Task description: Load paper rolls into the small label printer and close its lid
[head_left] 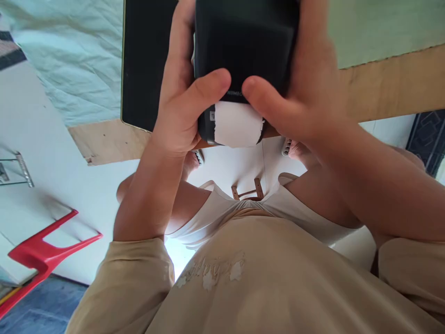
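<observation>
A black handheld label printer (246, 51) is held up at the top middle of the view, over the table edge. White paper (239, 123) with ragged side edges covers its near end. My left hand (186, 97) is closed around the printer's left side, its thumb lying on the top face. From the other side my right hand (302, 93) grips it the same way, and both thumbs point toward each other near the small lettering. The far end of the printer is cut off by the frame, and most of my fingers are hidden behind it.
A flat dark panel with a thin gold rim (144, 60) lies left of the printer. Pale green cloth (79, 60) covers the wooden tabletop (392, 88). Below stand a red plastic chair (45, 253) on the left and a small wooden stool (247, 191) on the white floor.
</observation>
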Demonstrator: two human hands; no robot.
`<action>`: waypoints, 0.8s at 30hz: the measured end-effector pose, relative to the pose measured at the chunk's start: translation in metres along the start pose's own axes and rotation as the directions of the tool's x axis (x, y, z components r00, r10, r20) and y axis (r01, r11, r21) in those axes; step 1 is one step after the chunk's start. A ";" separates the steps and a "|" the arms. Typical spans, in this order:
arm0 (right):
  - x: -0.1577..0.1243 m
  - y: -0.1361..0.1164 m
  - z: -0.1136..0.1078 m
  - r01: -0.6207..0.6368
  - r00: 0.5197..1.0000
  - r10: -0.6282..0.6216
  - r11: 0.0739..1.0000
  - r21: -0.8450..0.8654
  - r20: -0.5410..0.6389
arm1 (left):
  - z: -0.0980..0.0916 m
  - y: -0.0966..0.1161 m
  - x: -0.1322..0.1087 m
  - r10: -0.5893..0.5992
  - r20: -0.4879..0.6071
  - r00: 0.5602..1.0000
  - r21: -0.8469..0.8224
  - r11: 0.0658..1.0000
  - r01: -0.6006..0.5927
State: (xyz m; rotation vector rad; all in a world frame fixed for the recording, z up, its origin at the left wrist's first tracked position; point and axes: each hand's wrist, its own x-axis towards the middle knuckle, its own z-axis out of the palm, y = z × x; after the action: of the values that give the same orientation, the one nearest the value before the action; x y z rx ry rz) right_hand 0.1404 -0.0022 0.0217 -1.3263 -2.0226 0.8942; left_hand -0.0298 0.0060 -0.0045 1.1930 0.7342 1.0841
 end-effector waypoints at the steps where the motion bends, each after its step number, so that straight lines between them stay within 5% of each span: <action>1: 0.000 0.000 -0.001 0.039 0.999 -0.039 0.999 -0.027 0.015 | -0.001 0.000 0.001 -0.020 0.047 0.999 -0.038 0.999 0.021; 4: -0.001 0.003 -0.002 0.051 0.998 -0.053 0.997 -0.063 -0.027 | -0.007 -0.005 0.004 0.055 0.121 0.991 -0.135 0.990 -0.038; 7: 0.001 0.005 -0.001 0.036 0.997 -0.041 0.996 -0.076 -0.067 | -0.010 -0.007 0.005 0.001 0.141 0.990 -0.138 0.990 0.019; 15: 0.002 0.000 0.001 -0.053 0.998 0.050 0.995 -0.084 -0.044 | 0.003 -0.003 -0.003 -0.090 -0.050 0.995 -0.067 0.994 0.087; 24: 0.002 0.003 -0.005 0.022 0.997 -0.029 0.996 -0.090 -0.078 | 0.004 -0.003 -0.003 -0.087 -0.044 0.995 -0.029 0.996 0.086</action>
State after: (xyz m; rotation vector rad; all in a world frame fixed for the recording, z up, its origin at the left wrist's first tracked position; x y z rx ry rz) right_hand 0.1451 0.0012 0.0227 -1.3582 -2.0342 0.7358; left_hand -0.0269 0.0015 -0.0069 1.1069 0.7964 1.0487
